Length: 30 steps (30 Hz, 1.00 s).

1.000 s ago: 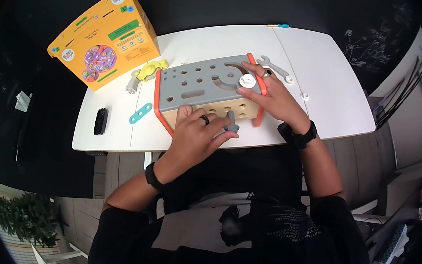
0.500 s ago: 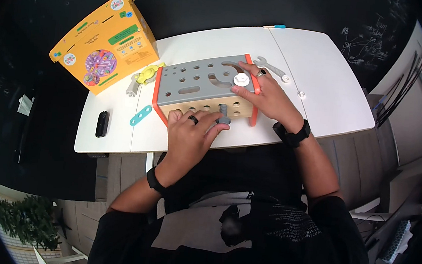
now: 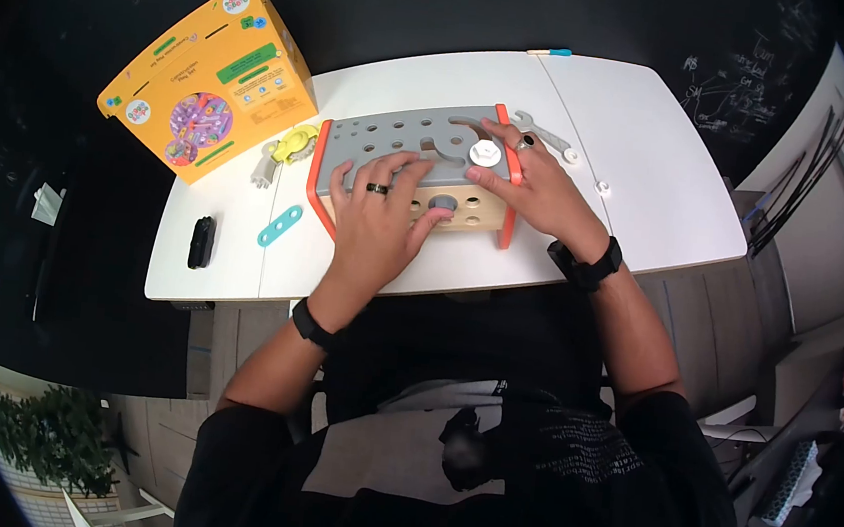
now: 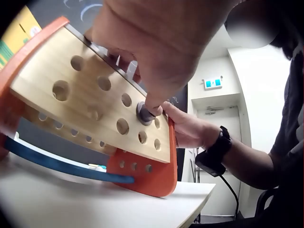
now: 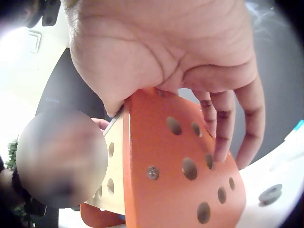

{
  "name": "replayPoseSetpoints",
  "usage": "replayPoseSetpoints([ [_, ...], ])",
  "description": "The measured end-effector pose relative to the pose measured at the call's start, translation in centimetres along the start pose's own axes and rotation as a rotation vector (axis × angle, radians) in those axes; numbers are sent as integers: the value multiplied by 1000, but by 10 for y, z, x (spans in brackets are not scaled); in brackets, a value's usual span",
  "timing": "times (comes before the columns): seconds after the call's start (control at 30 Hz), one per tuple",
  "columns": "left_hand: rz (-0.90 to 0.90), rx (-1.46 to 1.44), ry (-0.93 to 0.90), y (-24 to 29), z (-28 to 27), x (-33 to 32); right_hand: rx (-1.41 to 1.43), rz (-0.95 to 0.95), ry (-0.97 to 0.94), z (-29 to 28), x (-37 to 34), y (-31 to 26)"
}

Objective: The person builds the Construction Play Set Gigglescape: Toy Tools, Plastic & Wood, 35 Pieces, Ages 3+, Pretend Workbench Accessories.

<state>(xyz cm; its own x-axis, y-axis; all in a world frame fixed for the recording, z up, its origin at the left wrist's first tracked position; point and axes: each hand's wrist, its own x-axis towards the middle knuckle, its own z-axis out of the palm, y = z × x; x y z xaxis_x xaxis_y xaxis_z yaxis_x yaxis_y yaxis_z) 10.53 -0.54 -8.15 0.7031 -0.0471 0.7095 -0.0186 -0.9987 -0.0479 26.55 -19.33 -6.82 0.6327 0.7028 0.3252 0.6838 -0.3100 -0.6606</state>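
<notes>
On white table [image 3: 659, 194], toy workbench [image 3: 413, 134]: right hand [image 3: 543, 196] grips right end; left hand [image 3: 373, 221], fingers spread over top, thumb pressed on grey bolt [image 3: 442, 201] in near face. Off-centre push could tilt bolt, jamming it.

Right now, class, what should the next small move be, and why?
Probably press the gray bolt inward with the left hand: its thumb touches the bolt's head at the wooden panel, full seating isn't certain, and the right hand holds the toy bench's orange end.
</notes>
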Motion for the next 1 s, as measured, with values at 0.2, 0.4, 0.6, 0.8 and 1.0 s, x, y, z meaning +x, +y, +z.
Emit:
replayPoseSetpoints([
  [0.2, 42, -108, -119, 22, 10, -6, -4, -48, 23, 2, -1, -3],
  [0.4, 163, 239, 90, 0, 61, -16, 16, -83, 22, 1, 2, 2],
  [0.6, 240, 181, 71, -12, 42, 12, 140, -52, -66, -8, 0, 14],
  [0.8, -61, -103, 151, -42, 1, 49, 489, -95, 104, -44, 8, 24],
  [1.0, -453, -1163, 435, -85, -45, 41, -54, -69, 162, -38, 11, 79],
])
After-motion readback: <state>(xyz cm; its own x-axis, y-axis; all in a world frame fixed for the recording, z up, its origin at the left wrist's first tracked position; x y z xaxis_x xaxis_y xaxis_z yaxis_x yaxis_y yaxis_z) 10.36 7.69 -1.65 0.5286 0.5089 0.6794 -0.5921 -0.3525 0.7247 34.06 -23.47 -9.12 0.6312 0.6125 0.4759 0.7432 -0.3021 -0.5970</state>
